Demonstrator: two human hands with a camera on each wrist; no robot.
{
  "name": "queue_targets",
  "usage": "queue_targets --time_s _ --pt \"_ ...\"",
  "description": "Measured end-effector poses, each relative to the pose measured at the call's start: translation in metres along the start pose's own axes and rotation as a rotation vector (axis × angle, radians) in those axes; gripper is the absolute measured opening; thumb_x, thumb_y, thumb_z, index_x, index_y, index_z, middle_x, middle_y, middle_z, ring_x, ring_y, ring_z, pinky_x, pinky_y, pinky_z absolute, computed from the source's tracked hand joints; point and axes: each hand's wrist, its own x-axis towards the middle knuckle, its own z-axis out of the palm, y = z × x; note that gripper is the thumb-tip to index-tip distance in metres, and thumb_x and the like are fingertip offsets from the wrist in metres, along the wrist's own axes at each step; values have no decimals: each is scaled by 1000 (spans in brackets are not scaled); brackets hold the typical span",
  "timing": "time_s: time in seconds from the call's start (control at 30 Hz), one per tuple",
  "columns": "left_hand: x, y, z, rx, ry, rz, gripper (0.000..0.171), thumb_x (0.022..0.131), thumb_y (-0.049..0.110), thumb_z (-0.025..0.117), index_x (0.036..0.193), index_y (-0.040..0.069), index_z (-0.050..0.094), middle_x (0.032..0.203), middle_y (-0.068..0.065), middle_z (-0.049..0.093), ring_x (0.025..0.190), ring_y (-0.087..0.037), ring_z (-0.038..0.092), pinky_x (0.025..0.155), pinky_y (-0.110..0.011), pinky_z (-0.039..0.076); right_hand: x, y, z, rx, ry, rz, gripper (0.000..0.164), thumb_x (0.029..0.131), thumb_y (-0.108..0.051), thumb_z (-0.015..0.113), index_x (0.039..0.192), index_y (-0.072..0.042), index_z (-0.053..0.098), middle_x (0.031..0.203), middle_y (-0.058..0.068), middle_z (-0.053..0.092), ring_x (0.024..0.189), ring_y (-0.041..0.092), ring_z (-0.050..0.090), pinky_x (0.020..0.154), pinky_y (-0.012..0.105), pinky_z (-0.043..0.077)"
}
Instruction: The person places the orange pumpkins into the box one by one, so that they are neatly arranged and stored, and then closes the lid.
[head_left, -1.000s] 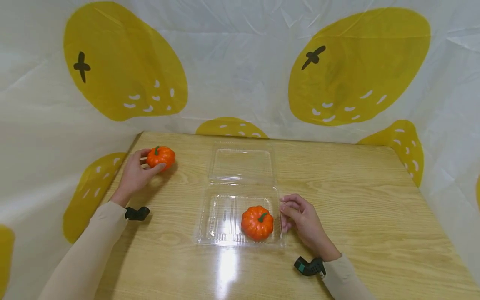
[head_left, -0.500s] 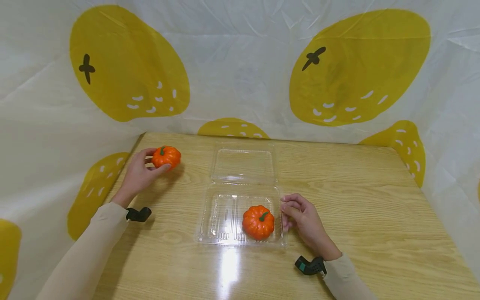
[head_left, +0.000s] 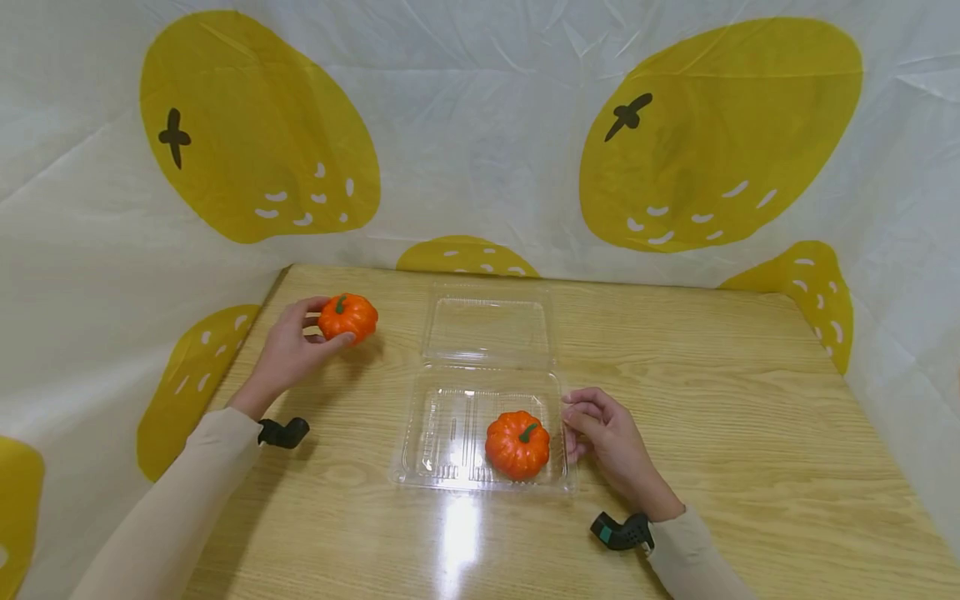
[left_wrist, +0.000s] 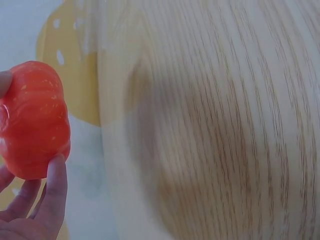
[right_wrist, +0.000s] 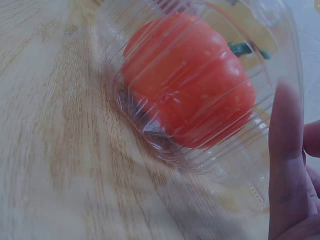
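Observation:
My left hand [head_left: 292,346] holds a small orange toy pumpkin [head_left: 351,318] with a green stem, thumb and fingers round its side, raised a little over the table. The left wrist view shows the pumpkin [left_wrist: 35,120] between the fingertips. In the middle lies a clear plastic clamshell container [head_left: 435,429], its lid [head_left: 487,327] folded back away from me. A second orange pumpkin [head_left: 517,446] sits in the right half of its base. My right hand [head_left: 611,442] pinches the container's right rim; in the right wrist view a finger [right_wrist: 286,150] lies along the clear wall.
The wooden table [head_left: 712,400] ends at a white curtain [head_left: 480,150] printed with yellow lemons, behind and at both sides. Black wrist cameras [head_left: 622,531] are strapped on both wrists.
My left hand has moved right with its pumpkin, towards the container. My right hand, the container and the pumpkin inside stay where they were.

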Motion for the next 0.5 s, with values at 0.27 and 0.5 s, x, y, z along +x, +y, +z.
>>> queue_targets --time_s 0.27,0.5 --pt "-1 15 7 -1 -46 31 77 89 35 82 149 2 45 148 -22 48 131 -40 56 96 -35 60 0 -1 -2 -5 8 -7 34 104 -12 60 126 10 46 75 -5 66 58 10 61 53 32 61" --pt "-4 23 11 -1 -60 77 75 88 31 84 147 4 48 147 -19 50 128 -38 58 95 -38 61 0 -1 -2 4 -6 3 34 104 -13 60 126 9 46 72 -4 65 57 10 61 53 30 60"
